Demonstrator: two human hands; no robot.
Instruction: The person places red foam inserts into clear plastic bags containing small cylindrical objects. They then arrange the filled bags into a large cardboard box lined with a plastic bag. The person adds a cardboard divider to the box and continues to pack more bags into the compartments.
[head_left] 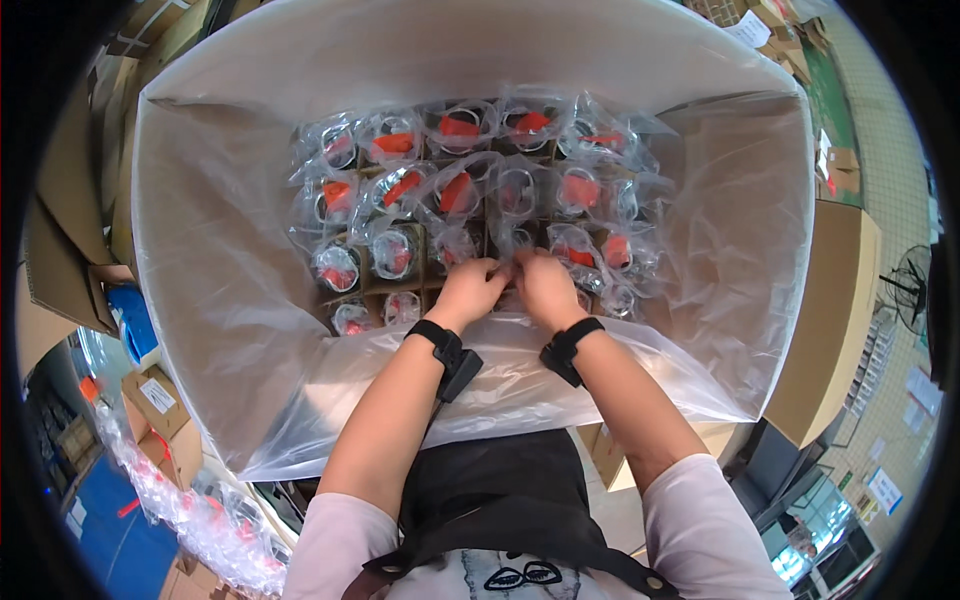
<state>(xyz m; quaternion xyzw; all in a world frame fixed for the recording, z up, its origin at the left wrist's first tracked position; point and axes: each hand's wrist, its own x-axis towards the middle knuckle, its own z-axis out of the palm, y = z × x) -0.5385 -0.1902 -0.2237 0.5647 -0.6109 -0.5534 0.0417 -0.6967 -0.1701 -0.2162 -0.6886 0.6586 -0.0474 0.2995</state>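
Deep inside a large carton (225, 250) lined with clear plastic film, rows of round items in clear plastic bags stand in cardboard dividers. Many show a red patch, such as the bagged item (455, 195) in the middle row. My left hand (470, 292) and my right hand (547, 288) meet at the near middle of these rows, fingertips closed and almost touching. Between them they pinch a clear plastic bag (518, 238) at one compartment. What the bag holds is hard to make out. Each wrist wears a black strap with a small device.
The film liner (430, 375) drapes over the carton's near wall, under my forearms. An open cardboard flap (825, 330) stands at the right. At the lower left lie more bagged items (200, 520) with red parts, beside a small cardboard box (155, 400). A fan (905, 282) stands far right.
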